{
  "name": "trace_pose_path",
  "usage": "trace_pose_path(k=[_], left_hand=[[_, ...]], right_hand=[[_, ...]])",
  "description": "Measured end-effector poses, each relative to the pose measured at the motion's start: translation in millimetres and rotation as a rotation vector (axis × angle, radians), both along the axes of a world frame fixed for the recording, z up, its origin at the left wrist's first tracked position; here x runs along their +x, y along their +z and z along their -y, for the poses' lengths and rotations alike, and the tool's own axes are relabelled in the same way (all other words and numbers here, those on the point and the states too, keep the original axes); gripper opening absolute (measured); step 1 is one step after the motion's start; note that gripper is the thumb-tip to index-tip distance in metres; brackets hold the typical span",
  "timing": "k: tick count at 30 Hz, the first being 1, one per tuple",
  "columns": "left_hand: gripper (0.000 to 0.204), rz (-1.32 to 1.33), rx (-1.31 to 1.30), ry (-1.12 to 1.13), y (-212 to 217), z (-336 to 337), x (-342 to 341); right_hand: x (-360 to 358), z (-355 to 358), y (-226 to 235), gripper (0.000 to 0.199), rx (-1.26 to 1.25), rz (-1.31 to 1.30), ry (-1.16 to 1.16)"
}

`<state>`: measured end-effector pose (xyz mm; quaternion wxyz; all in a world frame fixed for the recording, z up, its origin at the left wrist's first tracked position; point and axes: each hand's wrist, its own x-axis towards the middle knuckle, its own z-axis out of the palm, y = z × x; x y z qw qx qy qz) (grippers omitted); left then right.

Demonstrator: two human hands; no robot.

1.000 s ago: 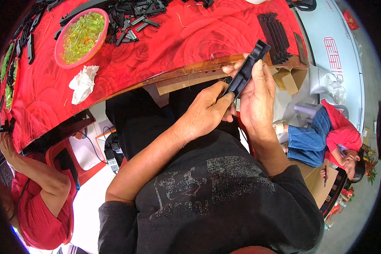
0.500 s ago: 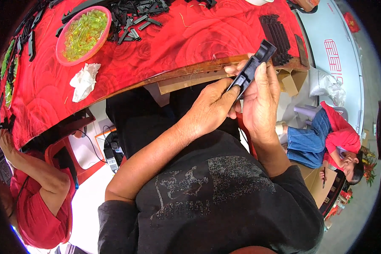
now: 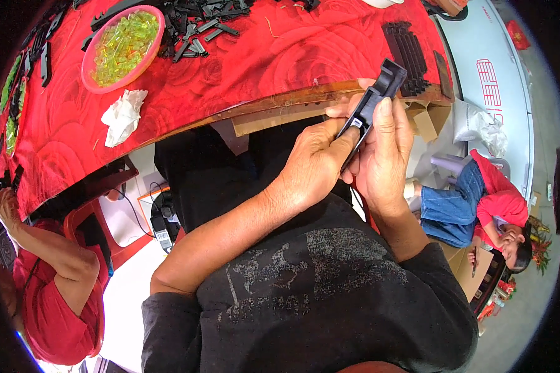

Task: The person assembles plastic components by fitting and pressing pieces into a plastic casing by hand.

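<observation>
A long black plastic part (image 3: 374, 98), with a hollow channel and a notched upper end, slants up to the right between my hands, just off the table's front edge. My left hand (image 3: 317, 158) grips its lower end, the thumb pressed down into the channel beside a small pale spot. My right hand (image 3: 384, 146) cradles the part from behind and from the right, thumb along its side and fingers curled round its back. Those fingertips show past the left side of the part. Its lowest end is partly hidden by my left hand.
On the red rose-patterned cloth (image 3: 261, 74) are a pink bowl (image 3: 88, 73) of clear yellow-green pieces, a heap of small black parts (image 3: 196, 25), crumpled tissue (image 3: 124, 117) and a row of black strips (image 3: 407, 57). People in red sit at left (image 3: 59, 304) and right (image 3: 501, 199).
The black part has turned slightly in my hands, showing more of its channel. My left hand has shifted a little along with it; both hands keep their hold.
</observation>
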<state>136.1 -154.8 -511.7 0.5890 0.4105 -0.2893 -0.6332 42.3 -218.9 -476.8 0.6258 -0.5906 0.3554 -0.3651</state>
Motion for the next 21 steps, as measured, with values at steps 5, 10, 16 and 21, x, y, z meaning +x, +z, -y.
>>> trace_pose_path(k=[5,10,16,21], left_hand=[[0.032,-0.086,0.05,0.029,1.7,-3.1,-0.9],[0.023,0.084,0.041,0.005,-2.6,0.7,3.5],[0.042,0.542,-0.195,0.254,1.5,-20.9,1.5],[0.066,0.801,-0.286,0.06,9.5,-23.8,2.7]], right_hand=[[6.6,-5.6,-0.3,0.038,0.022,-0.002,-0.059],[5.0,3.4,-5.4,0.039,0.194,0.039,-0.042],[-4.1,27.5,-4.3,0.046,0.073,0.136,-0.102],[-3.2,24.7,-6.0,0.045,0.088,0.166,-0.076]])
